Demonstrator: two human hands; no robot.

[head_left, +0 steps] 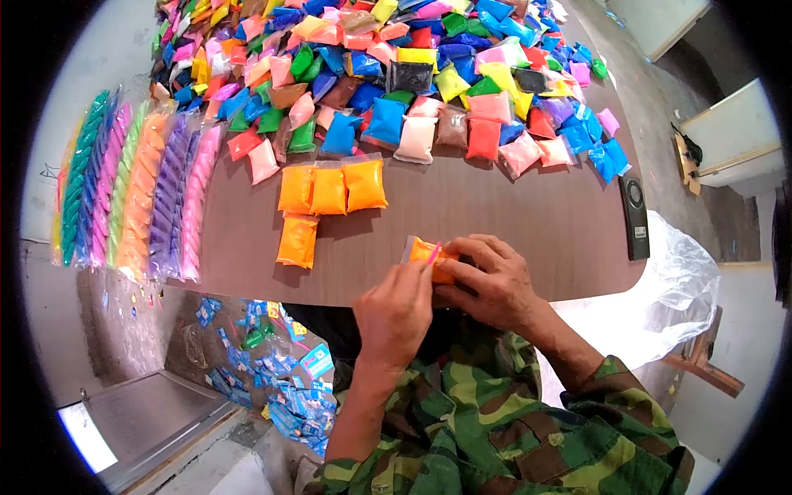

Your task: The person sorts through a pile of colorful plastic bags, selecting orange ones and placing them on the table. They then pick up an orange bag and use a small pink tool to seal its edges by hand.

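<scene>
Near the table's front edge, my right hand (pixel 491 285) has its fingers closed on a small orange packet (pixel 419 249). My left hand (pixel 396 305) pinches a thin pink stick (pixel 435 252), which lies against the packet. Part of this packet is hidden behind my fingers. Farther up the table, an orange packet (pixel 295 190) sits at the left of a row of three. Another orange packet (pixel 298 241) lies just below that row, to the left of my hands. All are clear pouches with a soft-looking orange filling.
A large heap of multicoloured packets (pixel 386 121) covers the far side of the brown table (pixel 487 198). Long twisted coloured bags (pixel 140 198) lie along its left edge. A black device (pixel 634 216) rests at the right edge. Blue packaging (pixel 289 404) is scattered below.
</scene>
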